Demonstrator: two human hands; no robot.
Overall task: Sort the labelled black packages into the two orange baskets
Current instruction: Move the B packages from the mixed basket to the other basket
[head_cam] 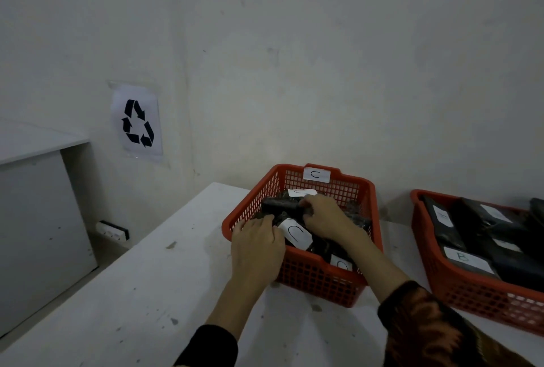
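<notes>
An orange basket (pixel 323 281) tagged "C" on its far rim stands on the white table and holds several black packages with white "C" labels. My left hand (pixel 256 246) reaches over the near left rim and holds the edge of a black package with a "C" label (pixel 295 234). My right hand (pixel 326 213) is inside the basket, its fingers curled round a dark package (pixel 279 206) at the back. A second orange basket (pixel 477 296) at the right holds black packages, one labelled "B" (pixel 463 257).
The white table (pixel 147 293) runs from the bottom left to the wall, with its left edge dropping off. A recycling sign (pixel 137 122) hangs on the wall. A white cabinet (pixel 32 219) stands at the left, and a power strip (pixel 113 230) lies below.
</notes>
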